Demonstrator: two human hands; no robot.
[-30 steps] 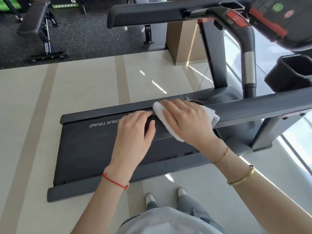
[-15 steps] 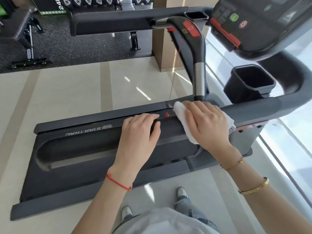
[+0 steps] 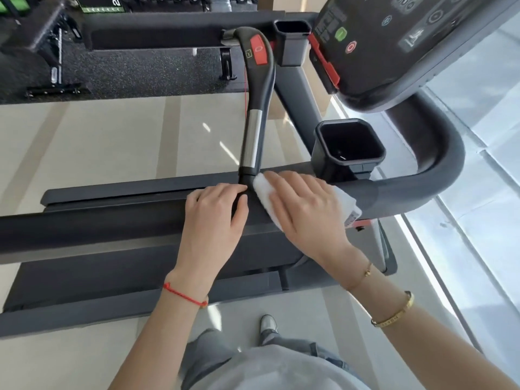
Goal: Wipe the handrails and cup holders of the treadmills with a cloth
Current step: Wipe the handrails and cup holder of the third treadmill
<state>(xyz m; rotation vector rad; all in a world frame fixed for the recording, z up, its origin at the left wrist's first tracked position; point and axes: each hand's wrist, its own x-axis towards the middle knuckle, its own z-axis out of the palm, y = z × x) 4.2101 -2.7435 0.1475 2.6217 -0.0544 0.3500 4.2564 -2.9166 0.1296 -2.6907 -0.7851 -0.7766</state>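
My right hand (image 3: 306, 209) presses the white cloth (image 3: 264, 192) flat-fingered on the treadmill handrail (image 3: 112, 220) — left hand (image 3: 213, 218) curled over the rail beside it.

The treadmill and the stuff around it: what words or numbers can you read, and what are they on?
"24": on the green-edged sign at the top, cut off by the frame.
Console: only symbols and tiny print, too blurred to read.
Tag on the white cloth: a barcode, print too small to read.
Red panel on the centre handle: an oval symbol, no words.

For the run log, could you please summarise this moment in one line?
right hand presses cloth on handrail | left hand grips handrail | cup holder unwiped
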